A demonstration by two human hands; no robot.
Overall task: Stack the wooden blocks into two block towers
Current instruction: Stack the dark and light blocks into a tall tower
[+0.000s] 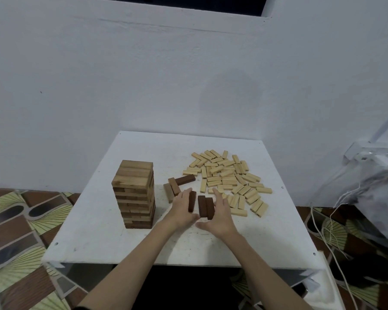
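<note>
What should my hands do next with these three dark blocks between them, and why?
Probably slide the left hand and its dark block right until it meets the pair of dark blocks by the right hand. A gap separates them, and closing it would likely form a first layer for the second tower beside the finished tower.

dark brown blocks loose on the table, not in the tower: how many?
4. One against the left hand at; two side by side by the right hand at and; one lying farther back at. The hands may hide more.
</note>
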